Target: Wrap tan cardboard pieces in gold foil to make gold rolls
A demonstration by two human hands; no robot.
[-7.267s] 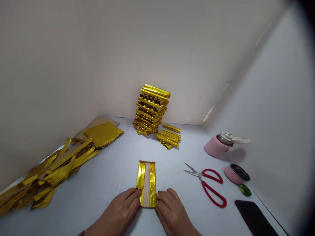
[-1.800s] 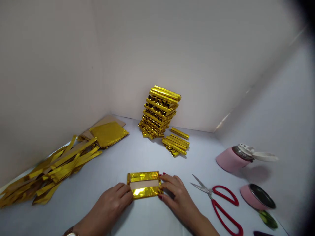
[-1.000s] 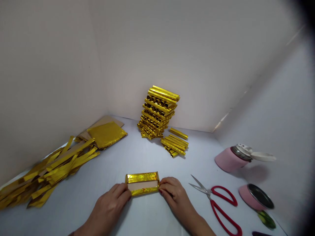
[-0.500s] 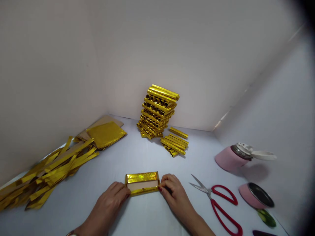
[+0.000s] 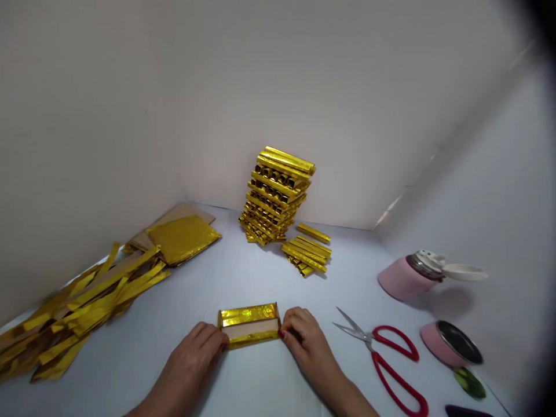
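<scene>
A small gold foil piece (image 5: pixel 248 314) with folded edges and a pale middle lies on the white table at the front centre. Its left end is pinched by my left hand (image 5: pixel 195 353), fingers bent together at the near corner. My right hand (image 5: pixel 306 341) grips the right end between thumb and fingertips, with the other fingers curled. Beyond them rises a tall stack of gold foil tubes (image 5: pixel 278 194), and several loose gold tubes (image 5: pixel 307 253) lie beside its base.
Gold strips (image 5: pixel 95 301) spread at the left, by gold sheets (image 5: pixel 185 237) on brown card. Open red-handled scissors (image 5: pixel 369 339) lie right of my right hand. Further right are a pink flask (image 5: pixel 406 279), a pink cup (image 5: pixel 449 344) and a green object (image 5: pixel 469 383).
The view has shifted slightly. The far flap of the foil piece shows a clearer fold line and leans a little differently; both hands keep their hold on its ends.
</scene>
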